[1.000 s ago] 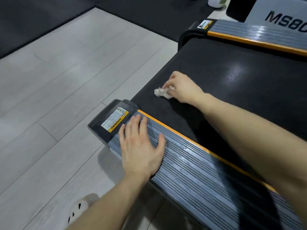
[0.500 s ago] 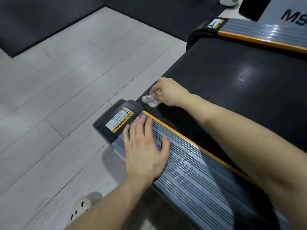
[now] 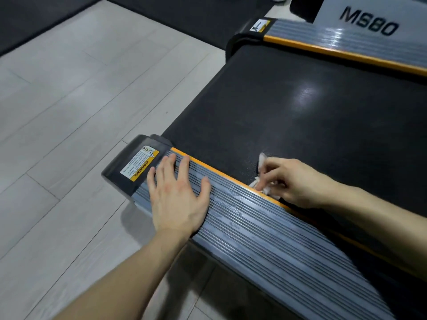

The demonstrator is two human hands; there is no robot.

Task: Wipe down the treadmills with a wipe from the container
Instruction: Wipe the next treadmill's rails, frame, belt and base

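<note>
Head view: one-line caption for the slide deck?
Treadmill wipe-down: right hand presses a crumpled white wipe on the belt beside the ribbed side rail, where the left hand rests flat.

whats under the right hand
A crumpled wipe pokes out from under the fingers of the right hand, pinched against the black belt beside the orange strip. The hand covers the rest of the wipe, so its full extent cannot be seen.

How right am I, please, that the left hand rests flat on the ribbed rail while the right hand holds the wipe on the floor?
Not quite: the head view shows the right hand holding the wipe on the black belt; the rest stands.
</note>
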